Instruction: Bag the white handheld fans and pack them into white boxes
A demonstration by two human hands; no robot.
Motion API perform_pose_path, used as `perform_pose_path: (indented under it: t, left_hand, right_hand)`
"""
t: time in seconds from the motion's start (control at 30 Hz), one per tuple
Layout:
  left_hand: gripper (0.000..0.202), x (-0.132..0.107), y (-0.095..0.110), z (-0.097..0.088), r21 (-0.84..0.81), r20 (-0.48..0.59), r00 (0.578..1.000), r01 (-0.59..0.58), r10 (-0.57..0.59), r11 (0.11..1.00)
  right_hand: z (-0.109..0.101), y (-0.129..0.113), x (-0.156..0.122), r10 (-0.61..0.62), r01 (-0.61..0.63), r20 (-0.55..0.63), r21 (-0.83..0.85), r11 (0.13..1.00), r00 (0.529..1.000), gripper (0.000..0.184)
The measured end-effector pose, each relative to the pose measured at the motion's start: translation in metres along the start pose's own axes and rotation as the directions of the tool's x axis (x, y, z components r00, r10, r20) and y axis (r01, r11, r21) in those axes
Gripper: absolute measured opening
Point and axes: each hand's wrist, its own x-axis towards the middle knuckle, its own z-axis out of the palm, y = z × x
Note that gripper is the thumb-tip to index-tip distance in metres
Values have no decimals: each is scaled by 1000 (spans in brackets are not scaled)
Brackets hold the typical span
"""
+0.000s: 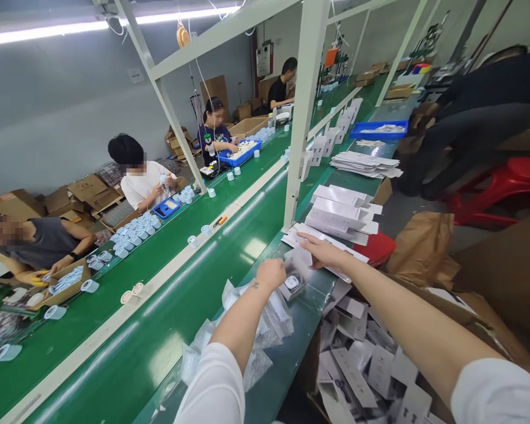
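Note:
My left hand [271,274] is closed at the near edge of the belt, beside a small open box [292,287] with a white round part in it. What its fingers grip, if anything, is hidden. My right hand [322,252] reaches over a pile of flat white cartons [347,259], fingers stretched out and apart. Between the two hands is a smeared, pale piece [299,259] that I cannot make out. Under and beside my left forearm lie several clear plastic bags [278,315] with contents too unclear to name.
White cartons [335,212] stand in stacks beyond my right hand. A large cardboard box [481,312] below holds many folded cartons. A white frame post [302,118] rises by the green belt [229,247]. Several people sit across it; another person [490,106] bends at right near a red stool [507,188].

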Motion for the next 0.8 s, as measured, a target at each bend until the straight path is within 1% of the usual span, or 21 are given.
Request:
perform_pose_path:
  t: [0.07, 0.1, 0.17, 0.2, 0.23, 0.3, 0.37, 0.43, 0.5, 0.57, 0.63, 0.67, 0.7, 0.73, 0.77, 0.8]
  left_hand:
    - [10, -6, -19, -9, -70, -90, 994, 56, -62, 996]
    - [11, -9, -31, -17, -119, -133, 985, 90, -106, 989]
    - [15, -17, -58, -41, -256, -207, 951, 175, -231, 951]
    - [16, -21, -73, -55, -333, -234, 924, 216, -303, 918]
    - [16, -26, -88, -70, -404, -257, 891, 252, -374, 879]
    - [15, -38, -119, -98, -511, -299, 814, 305, -499, 804]
    - [12, -52, -147, -119, -562, -339, 733, 346, -590, 751]
    - [8, -67, -170, -131, -595, -363, 646, 393, -671, 701]
    - [7, -82, -189, -134, -609, -375, 567, 446, -733, 656]
    - [9, -96, -204, -131, -612, -383, 505, 488, -773, 622]
    - [11, -111, -214, -125, -614, -389, 467, 511, -794, 601]
    - [11, -119, -216, -120, -618, -386, 452, 521, -804, 589]
    - [11, -127, -216, -113, -613, -406, 434, 523, -804, 592]
    - [11, -134, -212, -104, -588, -463, 419, 515, -781, 624]
    - [13, -139, -206, -92, -532, -547, 415, 497, -727, 685]
    - [15, -142, -196, -77, -438, -636, 445, 465, -631, 769]
  right_hand:
    - [-4, -3, 4, 61, -65, 47, 81, 995, 997, 45]
    - [-6, -4, 7, 85, -91, 60, 105, 990, 995, 41]
    - [-9, -6, 12, 99, -111, 83, 146, 983, 992, 31]
    - [-10, -6, 15, 95, -112, 106, 166, 980, 990, 28]
    - [-11, -7, 17, 80, -101, 126, 162, 982, 989, 26]
    - [-11, -6, 22, 51, -60, 123, 69, 996, 991, 27]
    - [-12, -5, 26, 37, -33, 37, -98, 995, 999, 28]
    - [-14, -4, 29, 9, -33, -94, -255, 966, 996, 24]
    - [-16, -2, 30, -42, -27, -188, -351, 936, 981, 26]
    - [-18, 1, 30, -119, 12, -231, -421, 907, 966, 29]
    - [-18, 7, 29, -188, 64, -240, -444, 894, 953, 27]
    - [-18, 11, 29, -215, 90, -240, -442, 893, 947, 25]
    - [-17, 16, 28, -234, 112, -241, -433, 895, 942, 24]
    - [-15, 21, 27, -243, 123, -245, -420, 899, 938, 24]
    - [-14, 27, 25, -244, 127, -250, -406, 905, 937, 25]
    - [-12, 32, 24, -238, 125, -255, -391, 912, 937, 28]
